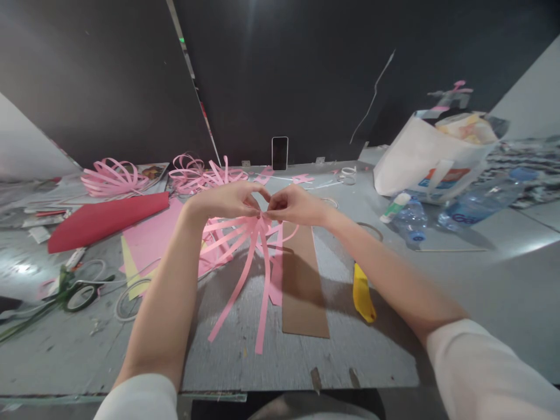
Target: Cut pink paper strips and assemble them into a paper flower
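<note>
Over the middle of the table, my left hand (238,199) pinches a bunch of pink paper strips (245,265) where they come together. My right hand (294,205) is closed on the same gathered point, its fingertips almost meeting the left ones. From there the strips fan out, several to the left and two long ones hanging down toward me. Below my right hand lies a brown cardboard strip (304,286), with a pink paper piece (276,274) along its left edge. The exact grip between the fingertips is too small to make out.
Pink paper-strip balls (114,178) and a red sheet (109,220) lie at the left. Green tape (82,297) is nearer. A yellow cutter (363,294) lies right of the cardboard. A phone (280,153) leans on the back wall; a white bag (411,157) and bottles (411,219) stand right.
</note>
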Tool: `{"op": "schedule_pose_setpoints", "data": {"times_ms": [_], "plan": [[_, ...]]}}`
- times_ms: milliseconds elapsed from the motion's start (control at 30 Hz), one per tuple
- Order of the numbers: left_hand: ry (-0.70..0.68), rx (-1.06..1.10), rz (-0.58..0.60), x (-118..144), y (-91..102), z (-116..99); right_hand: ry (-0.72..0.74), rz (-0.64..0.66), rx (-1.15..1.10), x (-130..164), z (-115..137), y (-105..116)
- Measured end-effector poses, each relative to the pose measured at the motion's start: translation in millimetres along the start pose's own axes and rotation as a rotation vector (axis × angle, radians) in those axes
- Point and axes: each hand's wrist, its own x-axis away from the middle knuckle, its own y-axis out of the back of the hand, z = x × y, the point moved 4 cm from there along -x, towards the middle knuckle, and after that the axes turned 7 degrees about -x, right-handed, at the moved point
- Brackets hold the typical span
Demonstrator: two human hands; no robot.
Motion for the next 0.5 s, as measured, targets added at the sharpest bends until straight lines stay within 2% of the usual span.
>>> {"op": "schedule_pose_setpoints", "data": {"times_ms": [233,500], "plan": [[0.022,-0.034,0.010,-1.3,0.3,-2.7,-0.033,-0.012,0.006,0.1,-0.6,-1.1],[-0.022,-0.064,-0.014,-1.7,-0.2,-0.3,-0.012,-0.023,-0.010,-1.5,-2.2,-2.3]]}}
